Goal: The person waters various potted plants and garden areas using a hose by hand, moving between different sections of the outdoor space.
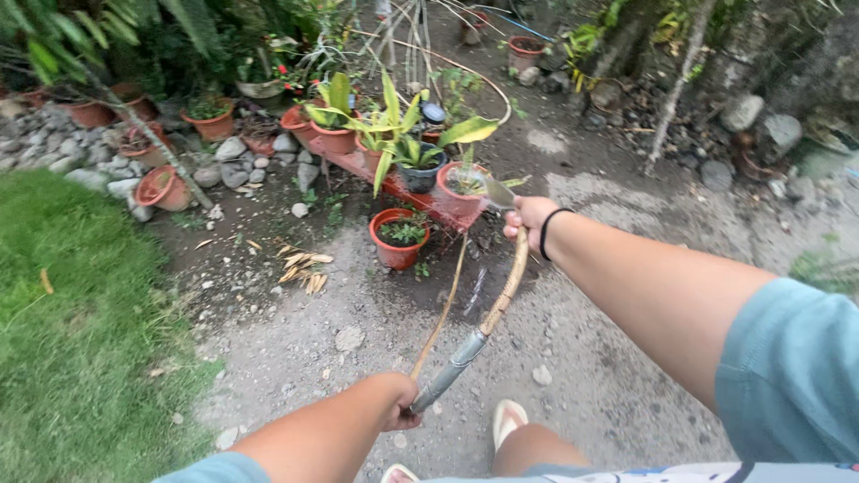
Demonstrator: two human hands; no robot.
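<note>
- Head view: the left hand [396,404] is fisted round the grey metal end of a long curved bamboo stick [501,291].
- The right hand [528,217] clasps its far end, beside terracotta pots [398,240].
- It looks stiff, light and springy; the ends seem the best grip.

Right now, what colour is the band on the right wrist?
Black: a thin band round the wrist just behind the right hand. Head view shows it.

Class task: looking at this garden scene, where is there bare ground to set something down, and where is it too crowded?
Free: the grey gravel ground between the green grass and the person's left hand, and the bare dirt path beyond the right hand. Crowded: the red plank packed with terracotta pots, and the stone border.
</note>
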